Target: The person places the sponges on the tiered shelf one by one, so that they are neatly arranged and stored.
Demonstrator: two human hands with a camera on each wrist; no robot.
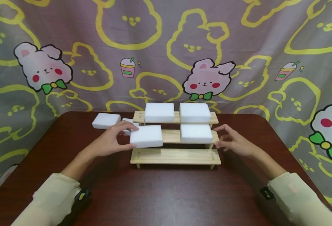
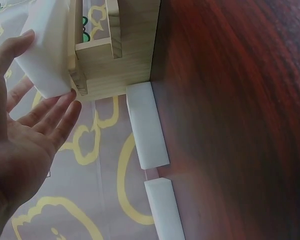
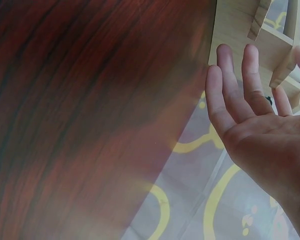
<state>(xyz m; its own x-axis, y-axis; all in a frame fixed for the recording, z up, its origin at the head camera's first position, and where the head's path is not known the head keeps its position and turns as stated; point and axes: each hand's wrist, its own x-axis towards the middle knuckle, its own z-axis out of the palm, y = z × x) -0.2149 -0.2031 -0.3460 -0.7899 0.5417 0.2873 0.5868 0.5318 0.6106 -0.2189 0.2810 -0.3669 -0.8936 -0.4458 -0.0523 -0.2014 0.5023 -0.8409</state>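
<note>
My left hand (image 1: 110,141) grips a white foam block (image 1: 146,136) between thumb and fingers, at the left end of the middle tier of a three-step wooden stand (image 1: 175,157). In the left wrist view, the held block (image 2: 47,55) is tilted beside the stand. Whether its underside touches the plank cannot be told. At the same tier's right end, my right hand (image 1: 236,142) holds the plank edge between thumb and index finger; the other fingers are loosely extended. Another white block (image 1: 196,133) sits on the middle tier's right side.
Two white blocks, a left one (image 1: 159,112) and a right one (image 1: 195,112), sit on the top tier. Left of the stand, a loose block (image 1: 106,121) and a second, partly hidden block (image 2: 147,125) lie on the dark table (image 1: 177,194). A patterned curtain (image 1: 160,62) hangs behind.
</note>
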